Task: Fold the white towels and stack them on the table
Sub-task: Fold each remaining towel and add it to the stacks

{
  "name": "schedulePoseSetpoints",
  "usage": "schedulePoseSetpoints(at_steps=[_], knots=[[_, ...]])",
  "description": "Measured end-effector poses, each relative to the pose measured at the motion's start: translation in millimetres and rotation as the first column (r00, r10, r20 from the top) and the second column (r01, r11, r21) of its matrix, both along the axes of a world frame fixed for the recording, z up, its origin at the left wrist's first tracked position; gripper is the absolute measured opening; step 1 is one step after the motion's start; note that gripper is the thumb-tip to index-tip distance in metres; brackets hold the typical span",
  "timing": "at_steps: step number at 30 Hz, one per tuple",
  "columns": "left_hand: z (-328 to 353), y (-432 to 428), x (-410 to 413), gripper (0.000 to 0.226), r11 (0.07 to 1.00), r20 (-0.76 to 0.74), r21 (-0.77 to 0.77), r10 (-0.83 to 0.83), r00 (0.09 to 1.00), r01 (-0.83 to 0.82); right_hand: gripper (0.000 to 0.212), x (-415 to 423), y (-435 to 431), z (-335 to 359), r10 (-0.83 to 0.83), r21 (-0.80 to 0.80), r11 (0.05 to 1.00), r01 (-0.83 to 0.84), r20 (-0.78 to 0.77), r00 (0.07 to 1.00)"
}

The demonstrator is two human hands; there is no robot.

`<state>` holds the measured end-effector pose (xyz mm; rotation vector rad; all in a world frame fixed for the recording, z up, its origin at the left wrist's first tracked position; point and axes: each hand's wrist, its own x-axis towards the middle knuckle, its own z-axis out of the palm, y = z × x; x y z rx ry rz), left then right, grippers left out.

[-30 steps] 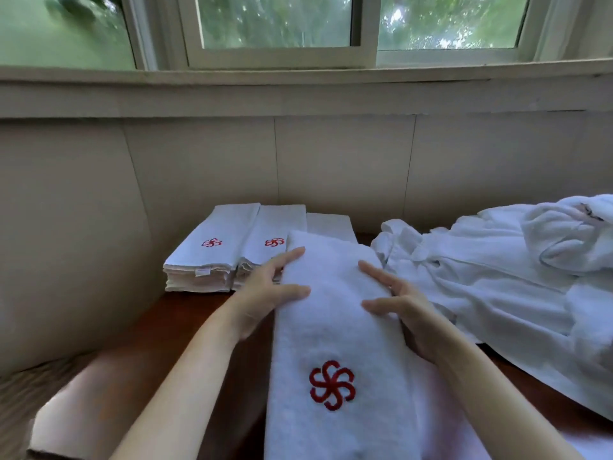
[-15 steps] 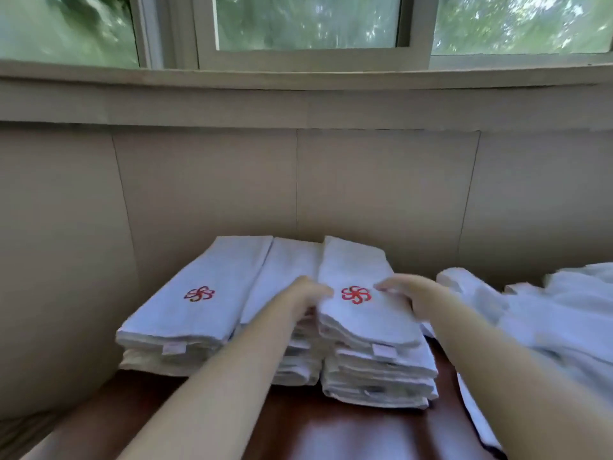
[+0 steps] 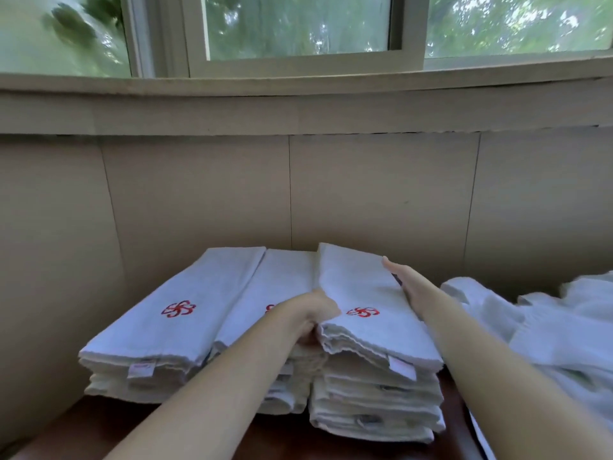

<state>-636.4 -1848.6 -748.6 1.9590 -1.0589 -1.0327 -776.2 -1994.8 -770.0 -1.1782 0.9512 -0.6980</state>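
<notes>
Three stacks of folded white towels with red pinwheel logos stand side by side on the dark wooden table [image 3: 99, 426] against the wall. The top towel [image 3: 361, 293] lies on the right stack [image 3: 374, 403]. My left hand [image 3: 311, 317] is curled at this towel's left edge, fingers tucked between the right and middle stack [image 3: 282, 287]. Along the towel's right edge rests my right hand [image 3: 403, 280], flat with fingers straight and together. The left stack [image 3: 185, 313] is untouched.
A heap of loose white towels [image 3: 544, 330] lies on the table at the right. A beige panelled wall and a window sill stand directly behind the stacks. Bare dark table shows in front of the stacks at bottom left.
The folded towel went from in front of me onto the right stack. My hands moved with it and now press its sides; my right hand has slid further back.
</notes>
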Motion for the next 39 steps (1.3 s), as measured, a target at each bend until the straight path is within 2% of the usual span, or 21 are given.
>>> schedulePoseSetpoints(at_steps=[3,5,7,9,11,13,15,16,17,18,19,20,22,25,29,31,35,39], knots=[[-0.3,0.2,-1.0,0.058,0.993,0.096,-0.06,-0.094,0.991,0.1,0.059,7.4,-10.5,1.3,-0.126,-0.252,0.963,0.099,-0.092,0.988],[-2.0,-1.0,-2.8,0.072,0.985,0.133,-0.084,-0.137,0.982,0.149,0.059,8.3,-14.8,2.7,-0.246,-0.492,0.863,0.117,-0.208,0.947],[-5.2,-3.9,-11.3,0.063,0.987,0.306,-0.002,-0.152,0.94,0.16,0.062,7.3,-15.4,-0.2,-0.338,-0.625,0.779,0.04,-0.366,0.867],[-5.1,-5.4,-22.0,0.049,0.972,0.561,0.141,-0.235,0.794,0.188,0.061,7.5,-14.7,-4.8,-0.303,-0.599,0.796,-0.086,-0.517,0.8],[0.6,-1.5,-32.6,0.04,0.923,0.764,0.327,-0.384,0.518,0.203,0.06,10.0,-12.7,-5.6,-0.207,-0.53,0.809,-0.253,-0.661,0.721],[5.9,-0.1,-39.3,0.036,0.908,0.864,0.402,-0.419,0.279,0.12,0.057,15.0,-11.1,0.8,-0.184,-0.458,0.814,-0.358,-0.787,0.589],[8.0,-0.4,-42.5,0.035,0.929,0.921,0.361,-0.369,0.127,0.08,0.052,24.8,-8.4,11.6,-0.396,-0.509,0.752,-0.418,-0.856,0.331],[5.3,-1.6,-42.4,0.034,0.941,0.941,0.32,-0.329,0.081,0.106,0.05,31.6,-7.7,14.0,-0.523,-0.572,0.666,-0.478,-0.816,0.248],[-0.1,-4.6,-40.7,0.035,0.946,0.953,0.283,-0.296,0.061,0.16,0.051,40.1,-6.5,13.9,-0.59,-0.628,0.566,-0.534,-0.761,0.27],[-7.6,-6.3,-37.7,0.04,0.94,0.959,0.256,-0.276,0.063,0.226,0.053,51.1,-4.7,11.8,-0.572,-0.643,0.5,-0.58,-0.748,0.336],[-15.1,-5.9,-33.2,0.046,0.928,0.956,0.247,-0.279,0.084,0.278,0.053,63.1,-1.3,7.6,-0.485,-0.614,0.486,-0.622,-0.781,0.393],[-20.6,-3.4,-28.5,0.05,0.919,0.944,0.253,-0.304,0.133,0.303,0.051,75.8,2.4,2.1,-0.374,-0.553,0.503,-0.664,-0.832,0.41],[-29.3,0.0,-20.1,0.053,0.908,0.915,0.283,-0.352,0.197,0.308,0.047,96.6,6.6,-9.0,-0.233,-0.433,0.511,-0.743,-0.901,0.365],[-33.1,-3.2,-15.9,0.052,0.912,0.91,0.257,-0.339,0.237,0.32,0.045,111.5,5.9,-8.3,-0.212,-0.38,0.477,-0.792,-0.925,0.316],[-31.9,1.2,-19.3,0.045,0.912,0.874,0.235,-0.35,0.337,0.336,0.048,104.5,12.1,-8.8,-0.183,-0.384,0.486,-0.785,-0.923,0.338],[-30.6,7.3,-20.1,0.043,0.912,0.855,0.228,-0.355,0.377,0.341,0.047,98.3,17.9,-10.4,-0.148,-0.412,0.504,-0.759,-0.907,0.394],[-24.3,20.4,-21.8,0.056,0.901,0.826,0.244,-0.387,0.409,0.359,0.043,83.1,18.8,-5.5,-0.154,-0.457,0.556,-0.694,-0.877,0.455],[-22.2,26.8,-18.8,0.064,0.901,0.809,0.211,-0.378,0.449,0.379,0.051,83.5,6.0,-11.7,-0.242,-0.465,0.495,-0.734,-0.885,0.397]])
